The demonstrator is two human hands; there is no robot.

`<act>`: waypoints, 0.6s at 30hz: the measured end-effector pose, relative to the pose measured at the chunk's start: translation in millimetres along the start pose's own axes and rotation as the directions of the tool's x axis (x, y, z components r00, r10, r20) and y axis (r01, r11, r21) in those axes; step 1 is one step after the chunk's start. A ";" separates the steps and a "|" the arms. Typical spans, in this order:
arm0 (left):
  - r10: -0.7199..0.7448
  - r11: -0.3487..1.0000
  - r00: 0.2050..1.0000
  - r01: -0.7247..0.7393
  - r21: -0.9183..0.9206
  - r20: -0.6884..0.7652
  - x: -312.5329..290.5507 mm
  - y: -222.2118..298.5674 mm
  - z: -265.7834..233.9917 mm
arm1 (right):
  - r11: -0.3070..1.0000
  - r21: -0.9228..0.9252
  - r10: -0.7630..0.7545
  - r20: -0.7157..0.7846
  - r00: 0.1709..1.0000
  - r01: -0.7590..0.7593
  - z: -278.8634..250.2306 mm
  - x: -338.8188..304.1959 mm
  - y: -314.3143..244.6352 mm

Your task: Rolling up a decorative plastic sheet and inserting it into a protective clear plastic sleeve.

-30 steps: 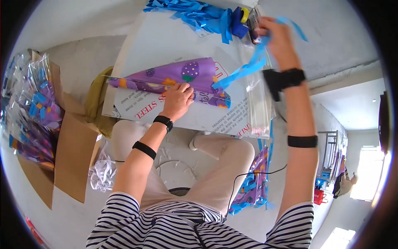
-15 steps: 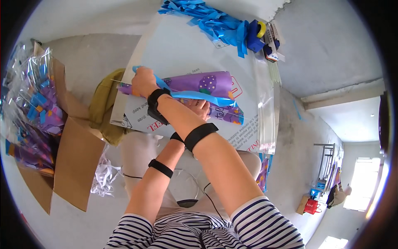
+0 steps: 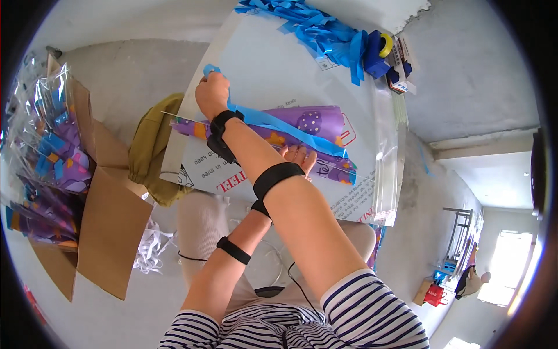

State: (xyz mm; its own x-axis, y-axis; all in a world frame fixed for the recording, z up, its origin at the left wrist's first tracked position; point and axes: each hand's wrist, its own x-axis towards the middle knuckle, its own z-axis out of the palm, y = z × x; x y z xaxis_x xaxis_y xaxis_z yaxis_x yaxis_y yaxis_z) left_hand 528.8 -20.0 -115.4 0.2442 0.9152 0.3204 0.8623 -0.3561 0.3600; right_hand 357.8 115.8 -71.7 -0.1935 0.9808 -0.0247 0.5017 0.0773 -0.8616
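Purple glossy paper printed with orange stars and dotted shapes is rolled into a long cone (image 3: 279, 131) that lies on its side across a white board (image 3: 273, 64) resting over the person's lap, its narrow tip pointing left. A flat blue ribbon (image 3: 285, 129) runs along the cone's length. The right hand (image 3: 212, 93) crosses over to the left near the cone's tip, closed around the ribbon's end, which loops above the knuckles. The left hand (image 3: 299, 157) sits under the right forearm, fingers pressed flat on the cone's middle. A heap of blue ribbon strips (image 3: 325, 29) lies at the board's far edge.
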 end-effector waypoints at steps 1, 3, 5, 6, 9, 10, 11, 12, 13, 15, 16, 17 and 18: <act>-0.017 1.000 0.998 0.016 0.016 0.065 1.6 2.8 -1.7 | 0.998 0.044 0.041 -0.051 0.998 -0.039 3.2 0.5 5.1; -0.019 1.000 1.000 0.018 0.005 0.014 1.8 4.3 1.0 | 0.996 0.072 0.060 -0.073 0.996 -0.055 11.1 -0.9 11.4; -0.025 1.000 0.999 0.025 -0.003 -0.038 1.0 4.0 4.2 | 0.993 0.100 0.078 -0.090 0.993 -0.069 19.6 -4.8 13.9; -0.042 0.999 0.999 0.042 -0.015 0.008 2.2 4.3 2.4 | 0.987 0.131 0.100 -0.091 0.991 -0.088 22.7 -7.2 13.6; -0.069 0.997 0.996 0.071 -0.037 0.051 6.8 4.1 -0.5 | 0.972 0.179 0.170 -0.072 0.983 -0.155 32.2 -9.6 10.9; -0.076 0.996 0.996 0.078 -0.048 0.045 8.3 4.8 0.0 | 0.960 0.195 0.215 -0.056 0.975 -0.201 34.0 -9.8 11.4; -0.075 0.996 0.996 0.078 -0.050 0.045 9.9 6.0 0.4 | 0.960 0.193 0.216 -0.057 0.975 -0.202 34.3 -10.1 13.0; -0.103 0.994 0.993 0.105 -0.043 0.053 11.0 6.1 -1.6 | 0.959 0.202 0.215 -0.074 0.974 -0.197 35.8 -12.0 12.6; -0.129 0.991 0.990 0.132 -0.035 0.060 12.2 6.6 -3.6 | 0.959 0.210 0.214 -0.092 0.972 -0.191 36.5 -13.9 12.2; -0.152 0.988 0.984 0.152 -0.002 0.092 14.5 8.7 -6.7 | 0.922 0.307 0.275 -0.095 0.957 -0.235 36.5 -18.5 12.5; -0.172 0.985 0.978 0.169 0.032 0.122 15.7 9.5 -7.8 | 0.875 0.401 0.335 -0.095 0.937 -0.272 35.5 -20.1 12.8; -0.170 0.985 0.978 0.168 0.031 0.122 17.4 9.9 -8.9 | 0.875 0.401 0.335 -0.097 0.937 -0.272 33.3 -20.7 13.2; -0.181 0.983 0.975 0.177 0.046 0.132 19.2 10.7 -9.4 | 0.854 0.436 0.352 -0.082 0.932 -0.284 29.9 -20.9 13.5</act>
State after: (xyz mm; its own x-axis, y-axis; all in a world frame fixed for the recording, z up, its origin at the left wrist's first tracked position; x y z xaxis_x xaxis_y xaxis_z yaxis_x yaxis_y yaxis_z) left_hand 538.5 -8.0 -97.2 0.1401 0.9813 0.1318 0.9115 -0.1798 0.3700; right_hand 343.3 90.9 -98.0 0.0656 0.9563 -0.2848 0.1162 -0.2908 -0.9497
